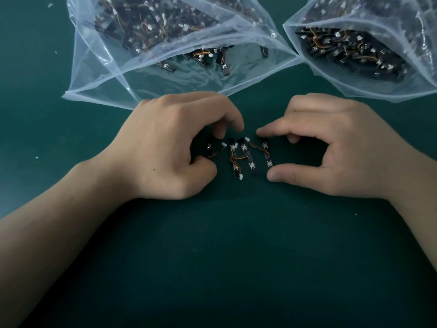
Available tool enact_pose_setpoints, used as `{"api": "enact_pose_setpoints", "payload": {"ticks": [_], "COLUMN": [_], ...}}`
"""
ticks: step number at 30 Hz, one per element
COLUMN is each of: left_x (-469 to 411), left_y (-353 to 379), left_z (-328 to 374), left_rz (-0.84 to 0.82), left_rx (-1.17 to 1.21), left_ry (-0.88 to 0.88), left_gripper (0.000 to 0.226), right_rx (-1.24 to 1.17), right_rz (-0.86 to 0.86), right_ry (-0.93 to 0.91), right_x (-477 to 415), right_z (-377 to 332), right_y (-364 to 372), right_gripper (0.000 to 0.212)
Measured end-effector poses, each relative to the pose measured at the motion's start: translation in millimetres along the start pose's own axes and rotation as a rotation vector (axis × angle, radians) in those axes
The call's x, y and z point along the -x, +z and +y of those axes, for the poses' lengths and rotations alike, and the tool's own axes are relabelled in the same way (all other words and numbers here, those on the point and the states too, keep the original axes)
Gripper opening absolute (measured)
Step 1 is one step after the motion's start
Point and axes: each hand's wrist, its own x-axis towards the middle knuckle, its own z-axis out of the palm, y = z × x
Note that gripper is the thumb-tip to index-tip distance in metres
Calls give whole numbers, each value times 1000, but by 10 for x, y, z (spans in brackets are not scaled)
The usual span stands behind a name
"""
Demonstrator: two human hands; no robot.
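Two bare hands are seen, the left hand [165, 147] and the right hand [331, 147], each joined to a bare forearm [59, 228]. A small dark mole [154, 169] is noticed on the left hand. The visible nails are kept short.

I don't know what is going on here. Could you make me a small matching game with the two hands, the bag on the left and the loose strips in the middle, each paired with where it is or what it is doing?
Column one:
1. left hand
2. right hand
3. left bag
4. two middle strips

Column two:
a. lie on the green table between the hands
b. pinches the rightmost strip by its two ends
c. lies open beyond the hands, full of wired parts
d. pinches the leftmost strip

Pairs: 1-d, 2-b, 3-c, 4-a
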Motion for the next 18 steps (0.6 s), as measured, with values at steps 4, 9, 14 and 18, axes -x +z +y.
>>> {"api": "enact_pose_setpoints", "payload": {"ticks": [4,9,14,18], "left_x": [2,6,-24,-32], "left_y": [-10,3,42,75], "left_z": [0,-2,-2,-42], "left_rz": [-13,102,328,301], "left_rx": [25,78,-11,-278], "left_ry": [21,40,36,-134], "left_gripper": [58,51,29,39], "right_rx": [2,1,-8,-45], "right_rz": [3,2,8,14], "right_ry": [6,2,0,23], "right_x": [-2,-6,-3,-4], "right_z": [-5,-1,5,-3], "right_y": [4,3,4,-3], "right_gripper": [52,51,54,55]}}
